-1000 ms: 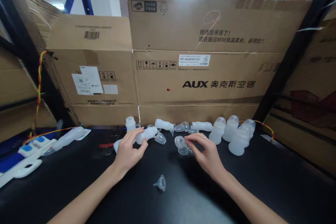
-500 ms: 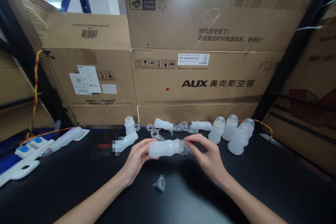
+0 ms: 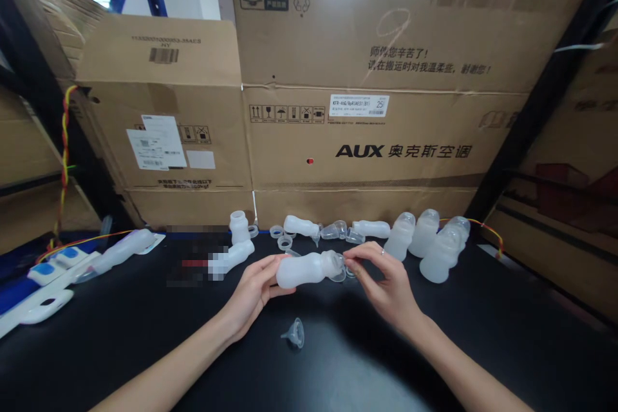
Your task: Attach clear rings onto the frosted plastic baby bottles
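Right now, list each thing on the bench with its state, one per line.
Left hand: holds the bottle body.
Right hand: pinches the clear cap at the bottle's mouth.
Bottle: lying sideways, lifted off the table.
Clear cap: against the bottle's mouth.
Loose nipple: lying alone on the black table.
Capped bottles: upright, grouped.

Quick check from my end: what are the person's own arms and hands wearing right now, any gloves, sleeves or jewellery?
Both forearms are bare as far as the picture shows, with no sleeves, and there are no gloves on either hand. The left hand carries no ring, watch or band that can be seen. The right hand has a thin, pale ring on one finger. No wristbands, cables or markings show on either arm.
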Action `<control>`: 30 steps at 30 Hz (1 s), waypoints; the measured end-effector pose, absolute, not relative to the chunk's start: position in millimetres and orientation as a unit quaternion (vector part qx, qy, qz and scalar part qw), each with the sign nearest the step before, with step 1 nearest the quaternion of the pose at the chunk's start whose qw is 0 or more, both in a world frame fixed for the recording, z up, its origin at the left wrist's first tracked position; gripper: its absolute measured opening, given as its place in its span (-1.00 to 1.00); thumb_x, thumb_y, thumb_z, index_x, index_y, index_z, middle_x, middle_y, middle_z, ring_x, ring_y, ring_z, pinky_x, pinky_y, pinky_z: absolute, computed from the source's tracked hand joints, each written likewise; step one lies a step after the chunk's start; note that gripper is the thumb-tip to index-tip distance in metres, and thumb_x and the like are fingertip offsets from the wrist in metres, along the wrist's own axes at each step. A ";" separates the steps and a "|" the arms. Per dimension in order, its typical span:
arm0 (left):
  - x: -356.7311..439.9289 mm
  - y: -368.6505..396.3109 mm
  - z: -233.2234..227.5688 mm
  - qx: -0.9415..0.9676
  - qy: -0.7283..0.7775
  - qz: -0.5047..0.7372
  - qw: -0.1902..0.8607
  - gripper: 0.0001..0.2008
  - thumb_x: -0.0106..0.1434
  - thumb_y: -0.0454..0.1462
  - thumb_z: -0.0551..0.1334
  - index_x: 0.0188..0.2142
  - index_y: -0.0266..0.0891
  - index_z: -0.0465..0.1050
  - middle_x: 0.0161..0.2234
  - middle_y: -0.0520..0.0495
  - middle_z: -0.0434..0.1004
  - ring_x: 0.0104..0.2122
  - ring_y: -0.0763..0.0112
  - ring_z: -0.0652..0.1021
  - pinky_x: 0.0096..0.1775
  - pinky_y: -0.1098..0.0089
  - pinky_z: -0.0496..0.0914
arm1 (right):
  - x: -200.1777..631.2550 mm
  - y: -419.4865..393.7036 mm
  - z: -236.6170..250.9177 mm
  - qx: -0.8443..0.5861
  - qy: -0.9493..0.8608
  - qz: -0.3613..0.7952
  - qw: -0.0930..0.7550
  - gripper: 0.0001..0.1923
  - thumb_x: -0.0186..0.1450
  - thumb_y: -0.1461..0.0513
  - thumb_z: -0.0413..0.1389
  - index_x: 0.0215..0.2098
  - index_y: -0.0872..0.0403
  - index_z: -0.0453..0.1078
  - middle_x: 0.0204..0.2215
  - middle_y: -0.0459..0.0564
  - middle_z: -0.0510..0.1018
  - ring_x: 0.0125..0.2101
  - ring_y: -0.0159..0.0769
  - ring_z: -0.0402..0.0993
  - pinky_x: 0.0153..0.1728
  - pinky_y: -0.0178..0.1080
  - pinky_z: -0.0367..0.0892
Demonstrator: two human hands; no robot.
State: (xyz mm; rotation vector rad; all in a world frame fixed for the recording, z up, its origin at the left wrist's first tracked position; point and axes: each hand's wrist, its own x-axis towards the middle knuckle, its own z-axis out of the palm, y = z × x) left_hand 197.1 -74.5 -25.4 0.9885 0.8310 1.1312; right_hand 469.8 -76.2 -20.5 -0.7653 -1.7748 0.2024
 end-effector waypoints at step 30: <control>200.3 -82.3 -19.0 0.431 0.353 0.485 0.674 -0.60 0.35 -0.03 0.37 0.04 -0.23 0.65 0.07 -0.24 0.65 0.00 0.08 0.63 -0.03 0.18 0.55 | 468.2 -77.8 -22.3 -0.355 -0.740 0.182 0.542 -0.79 0.48 0.12 0.16 0.02 0.01 0.51 -0.18 0.04 0.63 -0.26 -0.19 0.58 -0.25 -0.21 0.52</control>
